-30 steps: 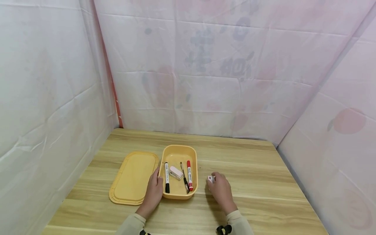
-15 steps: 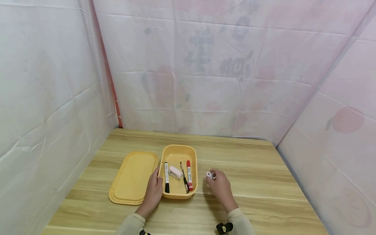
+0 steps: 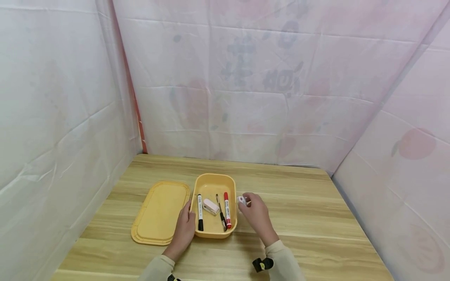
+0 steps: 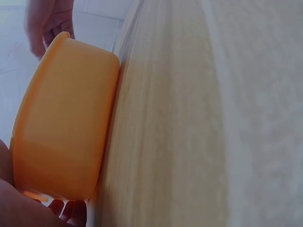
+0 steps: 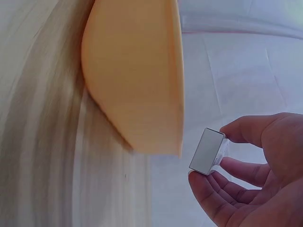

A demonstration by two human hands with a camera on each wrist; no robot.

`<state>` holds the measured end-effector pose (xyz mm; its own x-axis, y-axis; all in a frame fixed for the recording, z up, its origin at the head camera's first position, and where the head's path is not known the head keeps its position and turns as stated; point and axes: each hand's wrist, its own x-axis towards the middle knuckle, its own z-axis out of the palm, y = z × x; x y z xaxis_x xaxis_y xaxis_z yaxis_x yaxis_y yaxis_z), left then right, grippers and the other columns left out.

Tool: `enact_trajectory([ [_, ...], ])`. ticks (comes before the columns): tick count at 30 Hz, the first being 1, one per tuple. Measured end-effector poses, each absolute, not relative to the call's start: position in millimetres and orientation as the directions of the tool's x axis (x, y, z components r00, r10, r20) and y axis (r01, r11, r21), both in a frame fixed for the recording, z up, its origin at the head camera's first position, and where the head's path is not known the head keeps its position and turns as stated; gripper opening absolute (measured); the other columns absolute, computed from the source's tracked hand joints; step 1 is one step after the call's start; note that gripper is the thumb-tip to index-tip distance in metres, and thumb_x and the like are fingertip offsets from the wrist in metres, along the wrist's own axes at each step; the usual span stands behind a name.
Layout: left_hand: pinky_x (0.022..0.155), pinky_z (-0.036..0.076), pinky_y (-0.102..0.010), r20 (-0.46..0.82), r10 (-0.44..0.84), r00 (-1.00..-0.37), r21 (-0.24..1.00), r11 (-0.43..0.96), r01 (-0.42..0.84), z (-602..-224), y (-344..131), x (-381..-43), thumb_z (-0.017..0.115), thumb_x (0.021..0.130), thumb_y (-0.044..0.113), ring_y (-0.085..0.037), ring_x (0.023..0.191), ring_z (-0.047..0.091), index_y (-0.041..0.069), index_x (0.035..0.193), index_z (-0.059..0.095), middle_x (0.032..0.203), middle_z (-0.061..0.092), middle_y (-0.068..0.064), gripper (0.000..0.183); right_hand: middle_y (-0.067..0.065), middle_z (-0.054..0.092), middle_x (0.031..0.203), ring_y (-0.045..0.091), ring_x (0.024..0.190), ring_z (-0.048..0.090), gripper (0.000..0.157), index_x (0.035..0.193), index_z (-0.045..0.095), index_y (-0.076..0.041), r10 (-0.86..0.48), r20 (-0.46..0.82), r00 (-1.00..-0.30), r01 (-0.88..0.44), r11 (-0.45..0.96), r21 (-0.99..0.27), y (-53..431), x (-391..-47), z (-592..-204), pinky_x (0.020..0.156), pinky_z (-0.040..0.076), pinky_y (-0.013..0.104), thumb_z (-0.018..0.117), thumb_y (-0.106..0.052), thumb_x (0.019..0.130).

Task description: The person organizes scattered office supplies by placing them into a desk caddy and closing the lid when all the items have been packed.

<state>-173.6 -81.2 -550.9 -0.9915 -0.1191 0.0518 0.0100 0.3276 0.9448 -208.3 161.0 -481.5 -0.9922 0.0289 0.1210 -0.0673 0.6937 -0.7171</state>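
On the table stands a yellow plastic box point(image 3: 215, 235) without its lid. My left hand point(image 3: 183, 227) grips its near left side, thumb at the rim and fingers along the wall. My right hand point(image 3: 258, 214) pinches a small white rectangular block point(image 5: 207, 151) between thumb and fingertips, raised just outside the box's right rim. What kind of block it is, I cannot tell. Inside the box lie a black-capped marker point(image 3: 200, 212), a pale pink stapler-like item point(image 3: 211, 207), a black pen point(image 3: 221, 214) and a red marker point(image 3: 227, 210).
The flat yellow lid point(image 3: 161, 212) lies on the table left of the box, close to my left hand. Pale printed cloth point(image 3: 225, 109) hangs behind the wooden table point(image 3: 299, 195) and along both sides.
My right hand has lifted the white block and carried it left and away from me, up to the box's right rim. The left hand and box have stayed in place.
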Motion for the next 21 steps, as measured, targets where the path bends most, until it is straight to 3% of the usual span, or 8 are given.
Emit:
enact_trajectory([
  [21, 0.118, 0.026, -0.062, 0.056, -0.124, -0.991, 0.947, 0.321, 0.013, -547.3, -78.9, -173.0, 0.035, 0.108, 0.012, -0.045, 0.148, 0.027, -0.002, 0.157, 0.028, 0.158, 0.033, -0.028, 0.051, 0.006, 0.062, 0.102, 0.016, 0.083, 0.058, 0.034, 0.121, 0.066, -0.005, -0.075, 0.106, -0.992, -0.128, 0.695, -0.708, 121.3, -212.7, -472.1, 0.063, 0.052, 0.026, 0.071, -0.023, 0.093],
])
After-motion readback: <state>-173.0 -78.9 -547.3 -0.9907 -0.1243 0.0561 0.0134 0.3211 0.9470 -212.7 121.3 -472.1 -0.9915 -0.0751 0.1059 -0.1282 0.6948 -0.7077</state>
